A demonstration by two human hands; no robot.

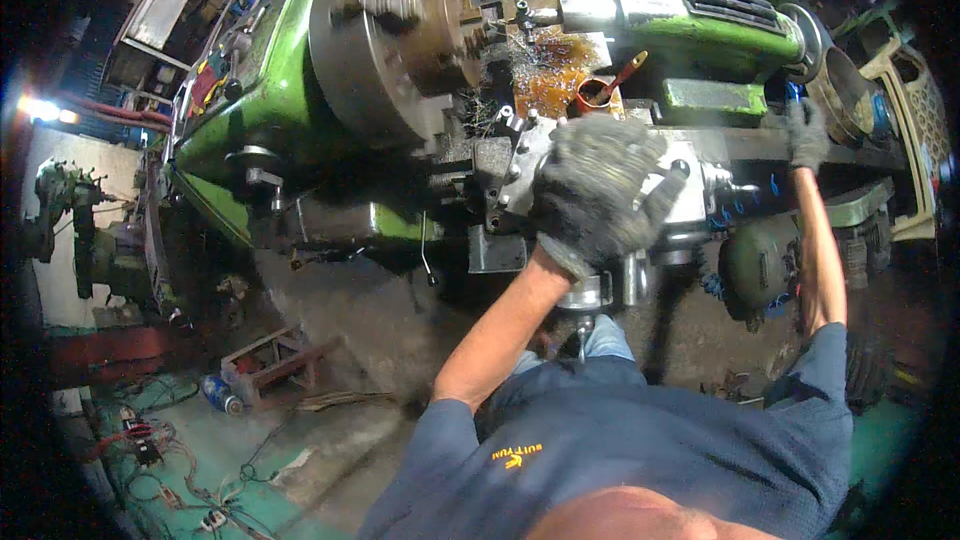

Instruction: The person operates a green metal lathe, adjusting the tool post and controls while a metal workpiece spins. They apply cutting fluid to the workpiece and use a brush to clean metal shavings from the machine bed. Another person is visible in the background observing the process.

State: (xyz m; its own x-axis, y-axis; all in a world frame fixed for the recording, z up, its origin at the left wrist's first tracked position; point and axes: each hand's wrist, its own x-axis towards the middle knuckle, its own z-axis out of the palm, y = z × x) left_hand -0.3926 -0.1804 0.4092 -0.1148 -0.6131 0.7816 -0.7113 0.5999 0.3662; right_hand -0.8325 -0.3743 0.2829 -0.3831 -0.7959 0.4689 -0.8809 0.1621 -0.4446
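My left hand (600,190), in a grey and black work glove, lies over the tool post (522,170) of a green metal lathe. Its thumb stands off to the right near a lever with a dark ball knob (680,168); blur and the glove hide the fingertips. At the far right my right hand (806,135), also gloved, is closed below the tailstock handwheel (803,40), with a small blue thing (793,92) showing just above its fingers. Behind the left hand a brush (628,70) leans in a red cup (597,97). The chuck (370,50) looks blurred.
Metal chips (562,52) litter the oily carriage. The tailstock (640,8) stands behind, and a round tub (842,95) is at the right. Handles (428,265) jut from the lathe front. On the floor lie a metal frame (280,360), a can (222,395) and cables (190,480).
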